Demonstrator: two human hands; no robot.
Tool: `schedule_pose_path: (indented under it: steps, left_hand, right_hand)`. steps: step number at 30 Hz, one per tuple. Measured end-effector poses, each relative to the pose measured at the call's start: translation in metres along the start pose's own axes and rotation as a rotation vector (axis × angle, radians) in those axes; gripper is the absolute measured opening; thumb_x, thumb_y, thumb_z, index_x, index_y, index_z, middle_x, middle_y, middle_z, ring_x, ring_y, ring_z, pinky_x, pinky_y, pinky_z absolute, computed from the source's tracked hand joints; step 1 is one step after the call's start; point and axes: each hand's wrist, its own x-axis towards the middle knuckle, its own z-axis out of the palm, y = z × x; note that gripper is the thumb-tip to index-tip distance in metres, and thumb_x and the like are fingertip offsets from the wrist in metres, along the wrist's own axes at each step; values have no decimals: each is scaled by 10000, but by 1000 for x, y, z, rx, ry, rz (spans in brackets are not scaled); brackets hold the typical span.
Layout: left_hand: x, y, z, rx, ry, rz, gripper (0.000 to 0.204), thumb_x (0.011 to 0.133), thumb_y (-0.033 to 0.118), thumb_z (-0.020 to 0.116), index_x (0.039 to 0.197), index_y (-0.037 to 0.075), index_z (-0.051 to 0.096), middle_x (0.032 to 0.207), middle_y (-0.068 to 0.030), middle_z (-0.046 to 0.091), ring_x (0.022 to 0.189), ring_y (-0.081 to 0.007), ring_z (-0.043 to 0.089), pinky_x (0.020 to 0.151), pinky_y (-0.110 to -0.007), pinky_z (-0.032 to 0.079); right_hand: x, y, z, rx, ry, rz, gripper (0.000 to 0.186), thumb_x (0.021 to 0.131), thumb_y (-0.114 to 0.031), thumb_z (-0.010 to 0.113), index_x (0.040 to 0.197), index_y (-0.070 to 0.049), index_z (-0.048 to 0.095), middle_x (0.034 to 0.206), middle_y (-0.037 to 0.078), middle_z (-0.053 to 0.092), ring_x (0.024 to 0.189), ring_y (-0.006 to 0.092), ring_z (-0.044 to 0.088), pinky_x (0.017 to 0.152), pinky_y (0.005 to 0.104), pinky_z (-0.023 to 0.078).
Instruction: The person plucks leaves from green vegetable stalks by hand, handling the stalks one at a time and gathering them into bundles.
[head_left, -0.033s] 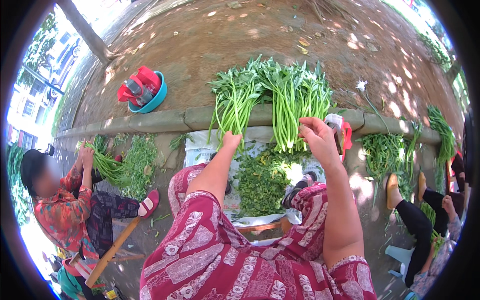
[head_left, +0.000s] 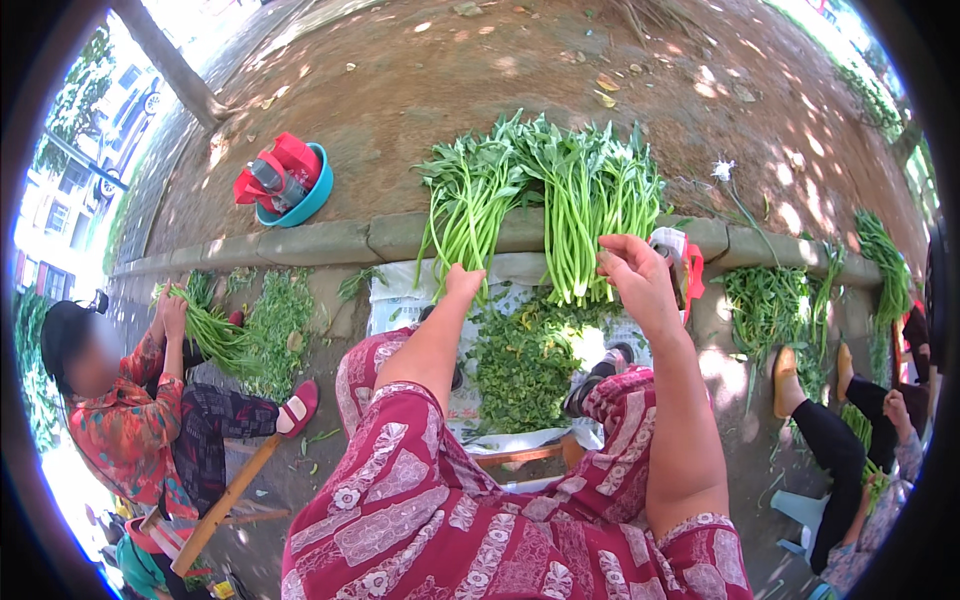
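My left hand (head_left: 462, 282) is closed around the lower stems of a bunch of water spinach (head_left: 470, 215), whose leaves point away from me over the kerb. Beside it to the right lies a bigger bunch of water spinach (head_left: 580, 220), stem ends toward me. At that bunch's right edge is my right hand (head_left: 640, 275), its fingers curled toward the thumb as in a pinch; anything between the fingertips is too small to make out. Below both hands, a heap of loose green leaves (head_left: 520, 370), some yellowed, rests on a white printed sheet (head_left: 395, 290) between my legs.
A stone kerb (head_left: 400, 237) runs across, with bare soil beyond. On the soil at left stands a blue basin (head_left: 318, 190) holding a red bag and a bottle. A red-and-white bag (head_left: 690, 270) sits by my right hand. Seated people with greens (head_left: 215, 335) flank me on both sides.
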Motion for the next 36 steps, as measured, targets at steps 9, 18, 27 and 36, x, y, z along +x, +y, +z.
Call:
schedule_pose_path:
  steps: [9, 18, 27, 36]
  left_hand:
    - [31, -20, 16, -19, -47, 35, 937, 566, 302, 801, 1294, -67, 339, 1248, -236, 470, 1151, -305, 474, 952, -354, 382]
    - [25, -1, 39, 79, -31, -84, 781, 534, 306, 821, 1131, -44, 459, 1157, -223, 527, 1086, -329, 514, 921, -372, 414]
    - [40, -2, 48, -187, -237, -222, 287, 650, 189, 706, 847, 30, 571, 740, -94, 578, 641, -228, 546, 562, -378, 429]
    - [25, 19, 35, -677, -615, -378, 258, 829, 186, 567, 1010, 8, 517, 797, -147, 589, 548, -266, 569, 528, -405, 505]
  right_hand:
    - [-3, -14, 2, 25, -58, -34, 226, 864, -86, 556, 1068, 11, 554, 903, 10, 596, 802, 75, 563, 712, 207, 443]
    - [-2, -12, 0, 20, -27, -71, 212, 850, -99, 568, 1029, 15, 562, 824, 10, 565, 733, 62, 512, 622, 205, 433]
    - [-1, -13, 1, 38, -37, -64, 211, 849, -106, 570, 1024, 12, 565, 829, 16, 580, 743, 69, 526, 641, 216, 438]
    - [1, -14, 1, -33, -63, -42, 206, 872, -82, 540, 1048, 25, 554, 851, 10, 588, 775, 59, 548, 695, 204, 450]
